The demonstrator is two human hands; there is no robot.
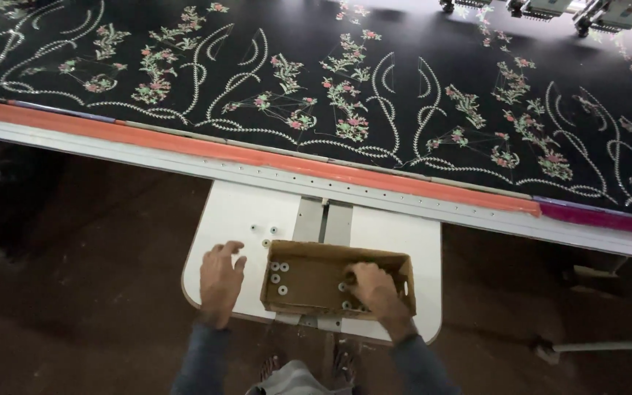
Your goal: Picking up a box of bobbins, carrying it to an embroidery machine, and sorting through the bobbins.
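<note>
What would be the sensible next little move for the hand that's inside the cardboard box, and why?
Probably to close the right hand on one of the small white bobbins beside its fingers and lift it out. That hand is already down in the cardboard box, while the left hand lies flat on the white shelf near three loose bobbins.

Matt brown cardboard box (309,276) on smooth white shelf (235,212), embroidered black cloth (418,44).

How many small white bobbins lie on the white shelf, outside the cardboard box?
3, all left of the cardboard box on the white shelf: two side by side, one nearer the box. The left hand may hide more.
</note>
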